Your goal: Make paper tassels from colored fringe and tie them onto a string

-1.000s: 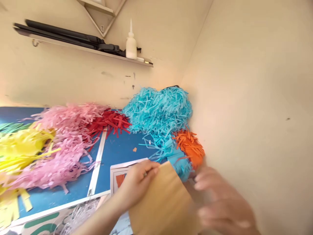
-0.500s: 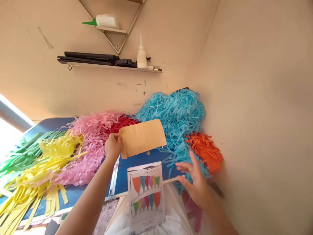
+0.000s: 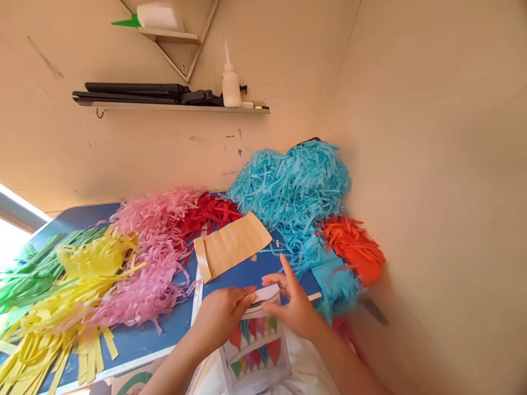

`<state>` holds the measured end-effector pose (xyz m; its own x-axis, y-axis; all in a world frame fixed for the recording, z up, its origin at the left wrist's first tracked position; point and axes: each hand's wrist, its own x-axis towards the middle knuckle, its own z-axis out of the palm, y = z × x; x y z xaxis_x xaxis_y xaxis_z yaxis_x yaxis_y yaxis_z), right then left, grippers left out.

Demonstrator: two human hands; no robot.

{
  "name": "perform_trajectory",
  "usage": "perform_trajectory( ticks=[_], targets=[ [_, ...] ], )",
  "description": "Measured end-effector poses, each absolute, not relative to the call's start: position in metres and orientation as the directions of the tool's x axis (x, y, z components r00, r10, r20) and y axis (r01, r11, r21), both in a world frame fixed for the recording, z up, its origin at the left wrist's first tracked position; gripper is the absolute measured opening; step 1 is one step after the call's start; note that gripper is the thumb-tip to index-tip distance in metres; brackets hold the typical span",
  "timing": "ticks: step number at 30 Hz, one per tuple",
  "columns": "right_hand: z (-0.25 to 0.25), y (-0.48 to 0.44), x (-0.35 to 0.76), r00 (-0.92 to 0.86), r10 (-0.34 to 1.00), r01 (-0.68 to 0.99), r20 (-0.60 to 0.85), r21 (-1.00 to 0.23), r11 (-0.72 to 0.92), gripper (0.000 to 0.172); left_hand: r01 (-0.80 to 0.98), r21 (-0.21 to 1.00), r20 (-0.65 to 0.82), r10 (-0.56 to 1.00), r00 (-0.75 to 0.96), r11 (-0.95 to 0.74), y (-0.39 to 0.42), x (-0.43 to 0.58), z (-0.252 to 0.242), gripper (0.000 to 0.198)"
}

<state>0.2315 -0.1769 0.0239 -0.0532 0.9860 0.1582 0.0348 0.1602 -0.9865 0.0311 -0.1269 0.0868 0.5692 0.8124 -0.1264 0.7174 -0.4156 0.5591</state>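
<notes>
A white packet (image 3: 252, 356) printed with rows of colourful tassels rests upright against my lap. At its top left edge, my left hand (image 3: 222, 318) grips with the thumb and fingers pressed together. My right hand (image 3: 294, 307) holds the top right edge between thumb and curled fingers, its index finger raised. A pale flap (image 3: 267, 293) shows between the two hands. Just beyond them a brown paper envelope (image 3: 234, 244), its end folded over, lies on the blue table (image 3: 259, 269), touched by neither hand.
Blue paper fringe (image 3: 296, 186) is heaped behind, with orange fringe (image 3: 354, 247) to its right. Red (image 3: 209, 214), pink (image 3: 152, 252), yellow (image 3: 90, 252) and green (image 3: 45, 269) fringe spread leftward. A wall shelf (image 3: 173, 108) carries a squeeze bottle (image 3: 231, 88) and black straighteners (image 3: 135, 93).
My left hand has let go of the brown envelope, which now lies on the table, and has moved down to the packet. My right hand has moved left onto the packet's top.
</notes>
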Motion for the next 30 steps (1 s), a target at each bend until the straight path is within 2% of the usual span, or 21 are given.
perform_trajectory(
  ticks=[4, 7, 11, 14, 19, 24, 30],
  targets=[
    [0.025, -0.200, 0.223, -0.014, 0.993, -0.129, 0.115, -0.985, 0.112, 0.105, 0.688, 0.565, -0.117, 0.782, 0.613, -0.455, -0.142, 0.019, 0.104, 0.035],
    [0.029, -0.212, 0.219, -0.003, 0.992, -0.134, 0.128, -0.983, 0.127, 0.101, 0.653, 0.527, -0.068, 0.739, 0.670, -0.544, -0.152, 0.014, 0.110, 0.031],
    [0.031, -0.220, 0.220, 0.022, 0.979, -0.084, 0.203, -0.975, 0.204, 0.093, 0.602, 0.313, 0.219, 0.673, 0.707, -0.734, -0.169, 0.015, 0.102, 0.034],
    [0.028, -0.224, 0.223, 0.032, 0.973, -0.074, 0.227, -0.971, 0.229, 0.090, 0.538, 0.136, 0.407, 0.542, 0.735, -0.832, -0.178, 0.015, 0.093, 0.042],
    [0.020, -0.229, 0.224, 0.031, 0.955, -0.040, 0.294, -0.955, 0.295, 0.088, 0.516, -0.019, 0.508, 0.437, 0.743, -0.856, -0.183, 0.013, 0.083, 0.037],
    [0.018, -0.226, 0.221, 0.065, 0.936, -0.024, 0.346, -0.937, 0.349, 0.093, 0.431, 0.044, 0.599, 0.369, 0.711, -0.901, -0.182, 0.008, 0.074, 0.027],
    [0.018, -0.224, 0.222, 0.079, 0.966, -0.075, 0.246, -0.965, 0.252, 0.093, 0.376, 0.210, 0.590, 0.423, 0.688, -0.903, -0.175, -0.002, 0.063, 0.027]
  ],
)
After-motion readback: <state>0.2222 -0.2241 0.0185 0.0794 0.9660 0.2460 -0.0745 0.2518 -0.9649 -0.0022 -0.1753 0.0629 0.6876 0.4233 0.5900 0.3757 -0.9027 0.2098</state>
